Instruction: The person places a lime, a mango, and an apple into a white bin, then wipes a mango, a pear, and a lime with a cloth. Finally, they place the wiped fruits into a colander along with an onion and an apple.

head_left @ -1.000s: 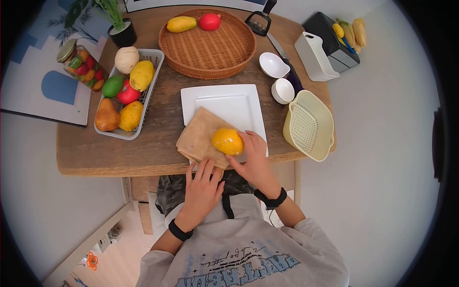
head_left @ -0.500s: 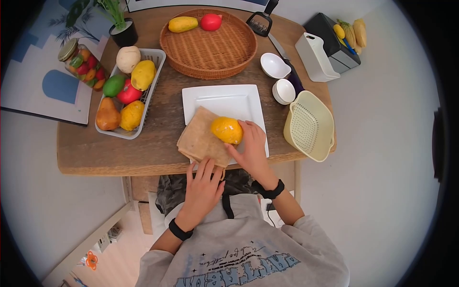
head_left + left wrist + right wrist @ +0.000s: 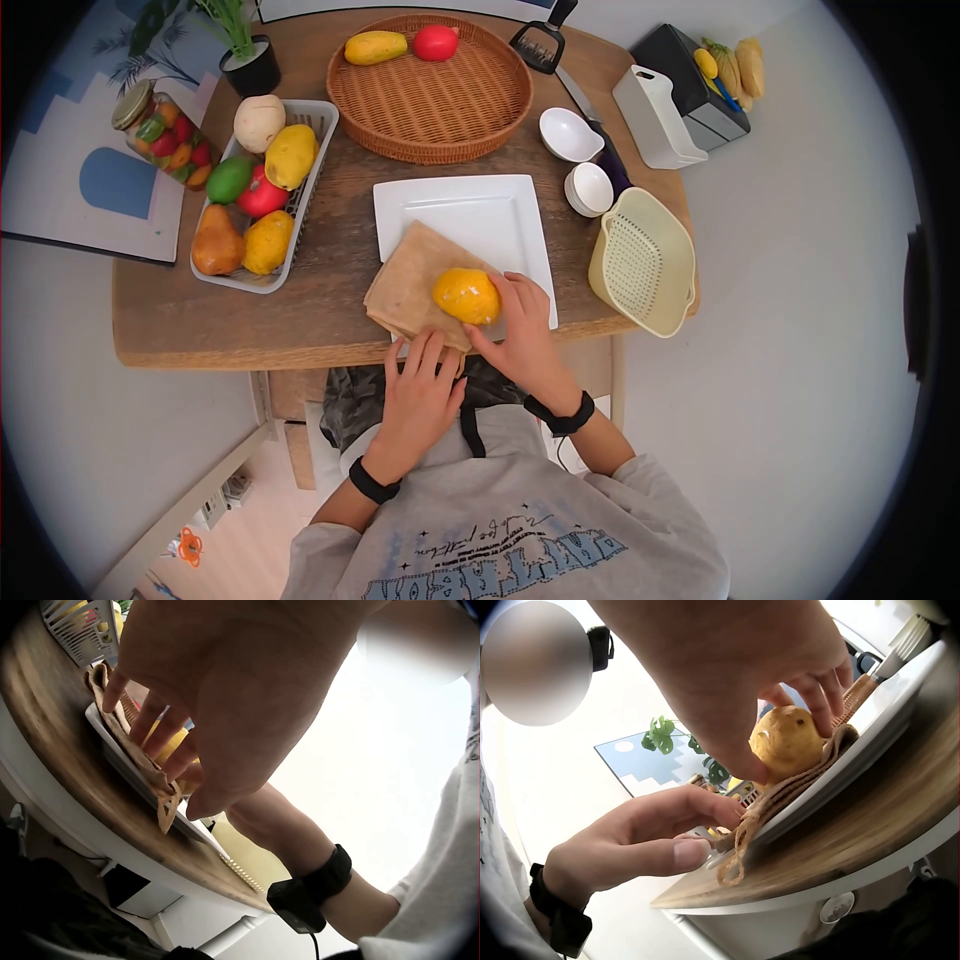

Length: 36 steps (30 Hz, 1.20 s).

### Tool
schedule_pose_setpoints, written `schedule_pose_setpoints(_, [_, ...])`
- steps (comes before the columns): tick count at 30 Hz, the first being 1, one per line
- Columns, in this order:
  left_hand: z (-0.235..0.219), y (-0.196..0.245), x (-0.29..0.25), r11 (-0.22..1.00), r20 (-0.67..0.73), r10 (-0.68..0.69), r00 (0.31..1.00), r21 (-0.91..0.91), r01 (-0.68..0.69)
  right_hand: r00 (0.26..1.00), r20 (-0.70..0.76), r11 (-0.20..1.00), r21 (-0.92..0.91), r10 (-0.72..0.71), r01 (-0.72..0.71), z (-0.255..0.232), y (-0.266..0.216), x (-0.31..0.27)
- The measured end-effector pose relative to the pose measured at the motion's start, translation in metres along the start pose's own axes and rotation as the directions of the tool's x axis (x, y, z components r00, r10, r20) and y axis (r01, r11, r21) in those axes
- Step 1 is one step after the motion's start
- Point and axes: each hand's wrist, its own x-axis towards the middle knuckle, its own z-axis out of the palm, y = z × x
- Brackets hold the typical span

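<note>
A lumpy yellow lemon-like fruit (image 3: 466, 297) with pale marks rests on a folded brown cloth (image 3: 405, 290). Under the cloth lies a white square plate (image 3: 470, 205). My right hand (image 3: 527, 345) holds the fruit from its right side, thumb at the near end and fingers curved over the far side. In the right wrist view a dark spot shows on the fruit (image 3: 787, 739). Fingertips of my left hand (image 3: 415, 390) rest on the cloth's near edge, fingers spread and fairly straight. A loop hangs from the cloth (image 3: 166, 810) in the left wrist view.
Left of the plate stands a grey basket (image 3: 282, 262) of several fruits, beside a jar (image 3: 165, 135). A round wicker tray (image 3: 430, 110) sits at the back. To the right are white bowls (image 3: 588, 188), a knife (image 3: 605, 145) and a pale yellow colander (image 3: 645, 260).
With my right hand on it, the yellow fruit moved away from me across the cloth, then came back towards me. My left hand has stayed at the cloth's edge.
</note>
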Motion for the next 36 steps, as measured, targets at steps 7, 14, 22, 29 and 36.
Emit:
schedule_pose_setpoints(7, [-0.002, 0.0, -0.002, 1.0, 0.014, -0.001, 1.0, 0.016, 0.001, 1.0, -0.016, 1.0, -0.025, -0.017, 0.016, 0.007, 0.007, 0.012])
schedule_pose_setpoints(14, [0.0, 0.0, -0.003, 1.0, 0.008, -0.005, 1.0, 0.011, 0.005, 1.0, -0.013, 0.999, -0.033, 0.014, -0.014, 0.001, 0.011, 0.008])
schedule_pose_setpoints(22, [0.001, 0.0, -0.002, 1.0, 0.002, 0.0, 1.0, 0.007, 0.0, 0.999, 0.022, 0.999, 0.028, 0.039, -0.039, 0.0, 0.002, -0.002])
schedule_pose_setpoints(29, [0.001, -0.001, -0.004, 1.0, -0.002, -0.001, 1.0, 0.012, 0.002, 0.998, 0.06, 0.999, 0.022, 0.03, -0.032, -0.002, 0.004, 0.004])
schedule_pose_setpoints(36, [0.002, -0.001, -0.003, 1.0, -0.002, -0.008, 1.0, 0.003, 0.008, 0.997, -0.032, 0.996, 0.055, 0.071, -0.069, 0.006, 0.017, -0.002])
